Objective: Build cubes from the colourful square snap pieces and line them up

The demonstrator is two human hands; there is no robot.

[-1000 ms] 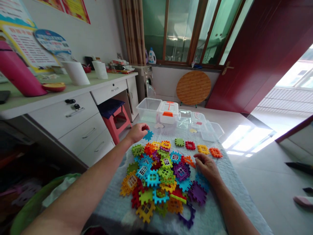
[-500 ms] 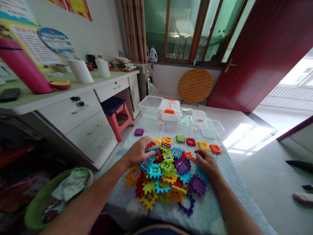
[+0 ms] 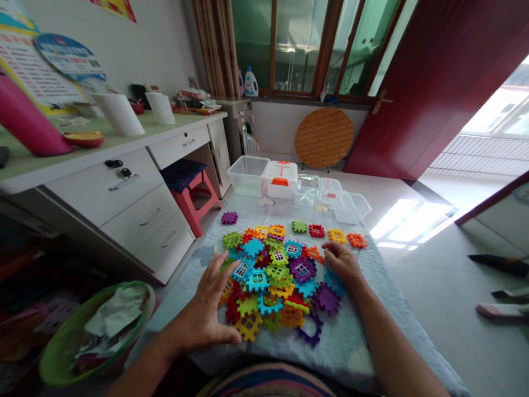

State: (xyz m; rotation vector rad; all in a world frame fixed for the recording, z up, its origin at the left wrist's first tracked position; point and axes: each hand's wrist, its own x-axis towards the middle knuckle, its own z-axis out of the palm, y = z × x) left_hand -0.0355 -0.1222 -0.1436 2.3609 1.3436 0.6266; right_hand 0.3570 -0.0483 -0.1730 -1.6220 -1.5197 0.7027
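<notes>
Left hand (image 3: 202, 314) withdrawn, open, empty, right hand (image 3: 343, 263) curled on plastic tiles (image 3: 264, 281), grip unclear

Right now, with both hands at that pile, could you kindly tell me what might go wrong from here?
The left hand, spread at the near edge of the pile, might knock tiles off the quilt toward the green basin. The right hand, lying at the pile's edge, could shove pieces into the separate row of tiles beyond it, mixing them.
</notes>
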